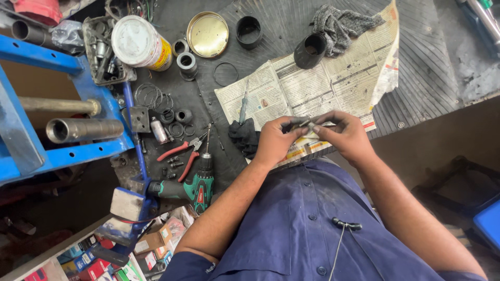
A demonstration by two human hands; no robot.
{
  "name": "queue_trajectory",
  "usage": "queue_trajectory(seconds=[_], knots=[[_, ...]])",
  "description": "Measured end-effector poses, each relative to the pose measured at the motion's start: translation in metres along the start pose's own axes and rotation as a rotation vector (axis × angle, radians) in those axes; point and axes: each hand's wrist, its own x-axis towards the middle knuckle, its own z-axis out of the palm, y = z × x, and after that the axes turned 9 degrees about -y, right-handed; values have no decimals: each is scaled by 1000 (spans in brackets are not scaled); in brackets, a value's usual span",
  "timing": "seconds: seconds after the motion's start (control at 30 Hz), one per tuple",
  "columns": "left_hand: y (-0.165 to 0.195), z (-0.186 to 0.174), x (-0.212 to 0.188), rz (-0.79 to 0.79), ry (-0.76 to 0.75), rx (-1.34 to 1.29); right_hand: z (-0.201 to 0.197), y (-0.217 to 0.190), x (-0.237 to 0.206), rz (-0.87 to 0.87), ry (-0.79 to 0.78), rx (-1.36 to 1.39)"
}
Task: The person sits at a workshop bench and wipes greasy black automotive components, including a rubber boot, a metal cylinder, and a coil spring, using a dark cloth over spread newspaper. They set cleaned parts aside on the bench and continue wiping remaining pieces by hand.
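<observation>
Both hands grip small metal part over newspaper-covered workbench.
L hand (274, 139) & R hand (345, 134) pinch metal part (303, 124) between fingertips above newspaper (312, 83); cordless drill (199, 183), red pliers (179, 153) nearby.

Beyond the fingers lies a newspaper (312, 83) bearing a black sleeve (310, 50) and grey rag (341, 23). Left of them lie a screwdriver (243, 106), black cloth (244, 136), red pliers (182, 153), green drill (198, 184), and farther off a tin (140, 42) and lid (208, 34).
</observation>
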Motion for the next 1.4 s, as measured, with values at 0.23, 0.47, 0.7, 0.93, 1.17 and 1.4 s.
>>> queue_trajectory(seconds=[0.23, 0.47, 0.7, 0.93, 1.17, 1.4], knots=[[18, -6, -6, 121, -62, 214, 0, -5, -3, 67, -59, 75], [24, -9, -3, 73, -267, -365, -4, 7, -10, -195, 11, -5], [16, -7, 8, -206, -161, -294, 6, 13, -17, -283, 116, -365], [8, -4, 7, -50, -146, -113, 3, 12, -28, -91, 29, 243], [3, 3, 2, 29, -192, -223, -1, 16, -27, -58, -22, 193], [13, -2, -20, 263, -138, 200, 5, 27, -25, -35, 20, 221]])
